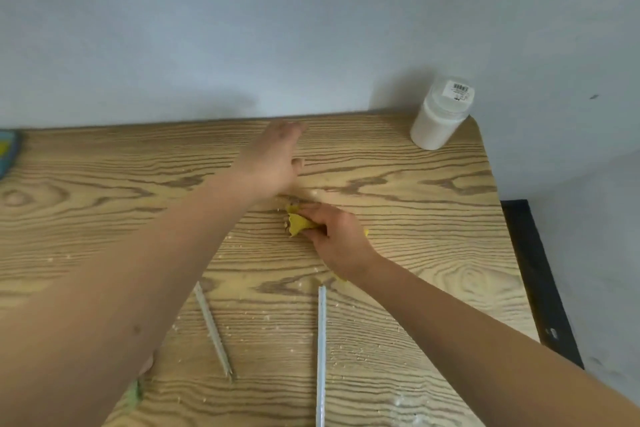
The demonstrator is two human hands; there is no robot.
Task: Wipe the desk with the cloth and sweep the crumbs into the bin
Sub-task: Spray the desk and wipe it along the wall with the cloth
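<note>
The two bare forearms fill the near part of the view, crossing the wood-grain desk (433, 184) from the bottom corners toward its middle. The right hand (337, 236) has its fingers curled round a bunched yellow cloth (300, 222), holding it pressed against the desktop near the centre. The left hand (275, 163) reaches just beyond it, fingers stretched out fairly straight and blurred, holding nothing; whether it touches the surface cannot be told. Pale crumbs (346, 340) are scattered over the near half of the desk, thickest to the right of a long thin stick (322, 357) that runs toward the camera. A second, shorter stick (213, 329) lies at an angle to its left, apart from it. Open desktop stretches on both sides of the hands. The far edge of the desk meets a plain grey wall (242, 28); the right edge ends in a rounded corner, where a white plastic jar (440, 118) with a barcode label on its lid stands. Beside that right edge, lower down, lies a dark flat strip (540, 288). A blue and yellow object (7, 149) shows at the far left, mostly cut off.
</note>
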